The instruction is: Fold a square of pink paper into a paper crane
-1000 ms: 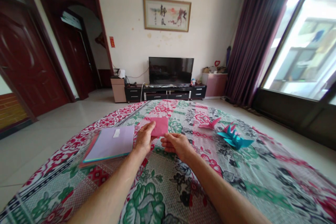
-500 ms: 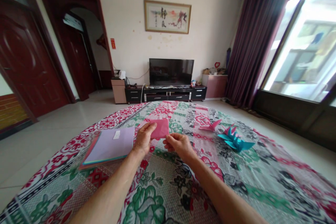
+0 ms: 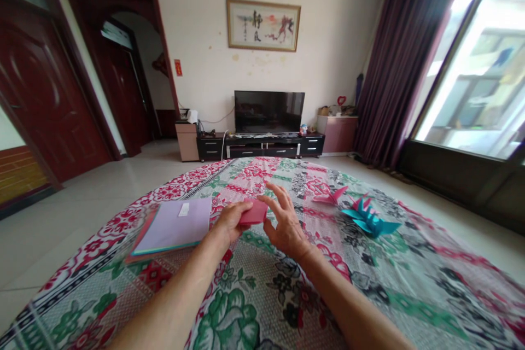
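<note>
A small folded square of pink paper is held above the table between the thumb and fingers of my left hand. At the paper's right side is my right hand, its fingers spread and the thumb close to the lower right corner. Whether a fingertip touches the paper I cannot tell. To the left lies a stack of coloured paper sheets, lilac on top, with a small white slip on it. Folded paper cranes stand to the right, a blue one and a pink one.
A patterned tablecloth covers the round table. Beyond the table, a television stands on a low black cabinet against the wall. Purple curtains hang by the window on the right.
My right hand's fingers have gone from pinched together to spread and moved up beside the paper. The pink square has tilted flatter and come slightly lower, still in my left hand.
</note>
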Available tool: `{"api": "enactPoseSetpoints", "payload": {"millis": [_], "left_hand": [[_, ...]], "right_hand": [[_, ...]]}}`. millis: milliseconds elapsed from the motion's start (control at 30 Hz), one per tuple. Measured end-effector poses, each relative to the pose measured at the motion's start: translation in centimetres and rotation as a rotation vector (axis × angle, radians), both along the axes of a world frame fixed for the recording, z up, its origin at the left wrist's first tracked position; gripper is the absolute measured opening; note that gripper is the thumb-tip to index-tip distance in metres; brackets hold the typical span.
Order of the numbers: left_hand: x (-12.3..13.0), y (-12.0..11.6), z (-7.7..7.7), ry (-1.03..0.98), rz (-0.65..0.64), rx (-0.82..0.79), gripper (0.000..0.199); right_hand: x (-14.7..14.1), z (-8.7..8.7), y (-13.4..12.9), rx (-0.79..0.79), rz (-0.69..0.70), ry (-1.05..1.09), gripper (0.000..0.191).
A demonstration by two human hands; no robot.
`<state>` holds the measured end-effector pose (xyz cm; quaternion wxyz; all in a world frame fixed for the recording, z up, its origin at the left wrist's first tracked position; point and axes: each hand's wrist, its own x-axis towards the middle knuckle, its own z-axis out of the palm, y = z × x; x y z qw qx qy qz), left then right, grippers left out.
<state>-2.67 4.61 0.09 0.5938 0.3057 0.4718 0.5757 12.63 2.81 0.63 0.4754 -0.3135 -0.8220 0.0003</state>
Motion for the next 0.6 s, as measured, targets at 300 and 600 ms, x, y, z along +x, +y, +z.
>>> {"api": "enactPoseSetpoints", "payload": {"millis": [300, 600], "left_hand": [[0.2, -0.2, 0.0, 0.132, 0.119, -0.016, 0.019], [0.5, 0.0, 0.2, 0.13, 0.112, -0.01, 0.02]], "right_hand": [[-0.7, 0.6, -0.8, 0.139, -0.11, -0.281, 0.023], [-1.1, 0.0, -0.7, 0.133, -0.225, -0.261, 0.011]]}}
